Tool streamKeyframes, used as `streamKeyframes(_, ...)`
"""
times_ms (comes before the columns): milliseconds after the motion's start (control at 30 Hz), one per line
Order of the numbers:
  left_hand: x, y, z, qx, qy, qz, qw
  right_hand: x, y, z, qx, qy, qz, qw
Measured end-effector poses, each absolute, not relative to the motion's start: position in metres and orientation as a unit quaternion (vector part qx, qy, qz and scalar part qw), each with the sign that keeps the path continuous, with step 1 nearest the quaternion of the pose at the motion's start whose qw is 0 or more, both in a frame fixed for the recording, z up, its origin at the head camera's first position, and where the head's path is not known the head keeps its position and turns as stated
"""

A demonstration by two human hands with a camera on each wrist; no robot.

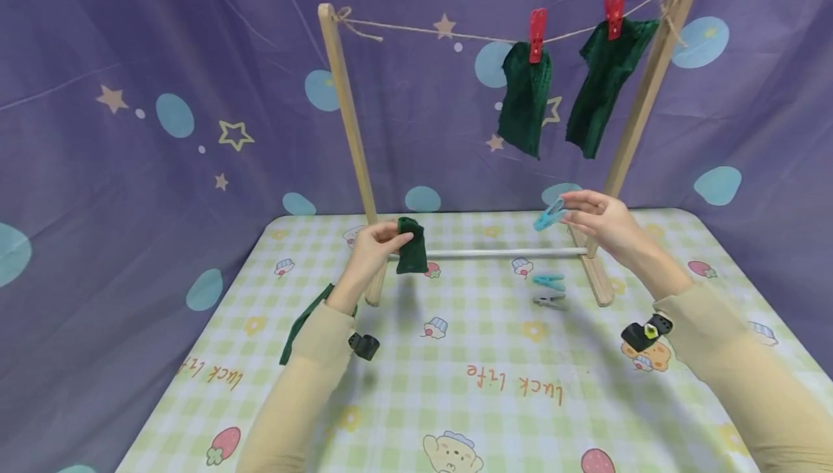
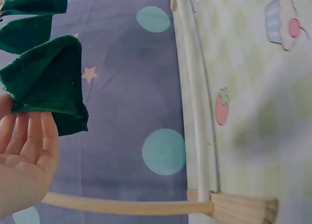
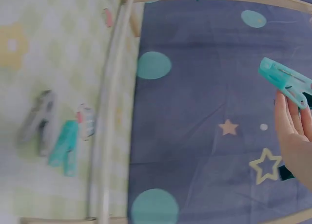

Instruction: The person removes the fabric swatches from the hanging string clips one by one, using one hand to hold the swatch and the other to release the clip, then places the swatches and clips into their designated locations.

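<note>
My left hand (image 1: 376, 247) pinches a small dark green velvety cloth garment (image 1: 413, 250), which hangs above the table near the rack's left post. The left wrist view shows the garment (image 2: 48, 83) folded over, its lower edge between thumb and fingers. My right hand (image 1: 601, 221) holds a light blue clothespin (image 1: 550, 214) by its handle end near the right post; in the right wrist view this clothespin (image 3: 285, 82) points up and left. Two green garments hang from the twine (image 1: 423, 27), the shorter one (image 1: 524, 100) and the longer one (image 1: 608, 86), each under red clothespins (image 1: 536, 35).
On the table lie another blue clothespin (image 1: 549, 283) and a grey one (image 1: 550, 301). A further green cloth (image 1: 306, 322) lies partly behind the left forearm. The rack's wooden posts (image 1: 350, 118) stand at the back, joined low down by a white rod (image 1: 501, 252).
</note>
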State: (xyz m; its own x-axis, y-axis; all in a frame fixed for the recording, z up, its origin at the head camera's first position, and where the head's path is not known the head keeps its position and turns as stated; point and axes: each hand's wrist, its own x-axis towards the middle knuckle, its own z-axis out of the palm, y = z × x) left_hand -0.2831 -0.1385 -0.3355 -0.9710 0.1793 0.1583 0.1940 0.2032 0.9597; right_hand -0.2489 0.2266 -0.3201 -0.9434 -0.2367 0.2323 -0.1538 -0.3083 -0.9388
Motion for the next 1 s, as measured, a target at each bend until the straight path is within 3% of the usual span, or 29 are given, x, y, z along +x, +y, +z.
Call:
streamKeyframes(467, -0.268, -0.169, -0.361, -0.066, -0.814, -0.576, -0.01, -0.23, 0.237, -0.363, -0.082, 0.783, -0.612, 0.077)
streamKeyframes(1000, -0.251, -0.198, -0.39, -0.028, -0.834, -0.55, -0.042, -0.217, 0.234, -0.403, -0.089, 0.777, -0.612, 0.114)
